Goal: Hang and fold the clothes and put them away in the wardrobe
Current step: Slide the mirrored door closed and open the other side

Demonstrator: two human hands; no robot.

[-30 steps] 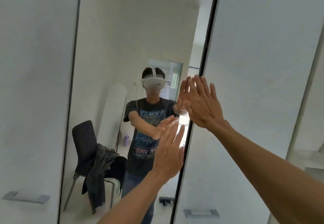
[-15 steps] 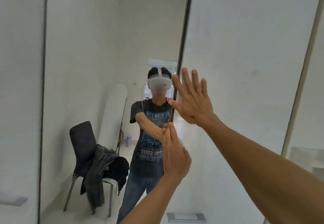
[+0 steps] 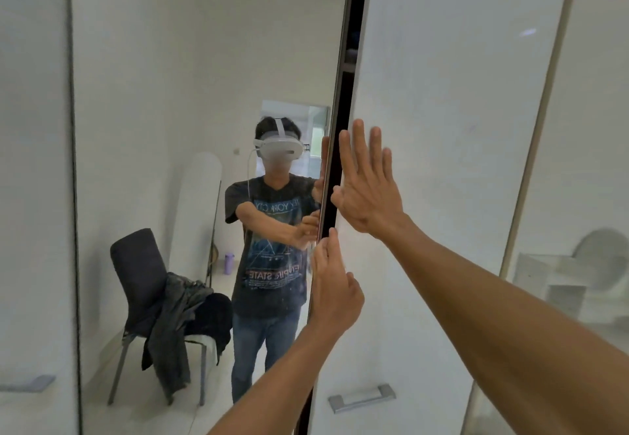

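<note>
Wardrobe (image 3: 442,281) front inspected at close range. The white door (image 3: 459,162) stands on the right and the mirrored door (image 3: 163,77) on the left, with a narrow dark gap (image 3: 344,111) open between them. A shelf edge shows inside the gap near the top.

Right hand (image 3: 369,196): released, palm flat against the white door just beside its left edge, fingers straight, spread and pointing up.

Left hand (image 3: 335,288): lower down, at the gap, fingers straight and together, tips at the edge of the mirrored door. It holds nothing (whether any fingertip hooks behind that edge cannot be told).

The clothes are seen only as a reflection in the mirrored door. A grey jacket (image 3: 170,329) hangs over the seat of a dark chair (image 3: 136,264), and a black garment (image 3: 216,312) lies on the seat, touching the jacket.

Other items: a metal handle (image 3: 362,398) low on the white door, a second handle (image 3: 32,383) low on the panel at far left, and a purple bottle (image 3: 228,262) on the floor in the reflection, beyond the chair
</note>
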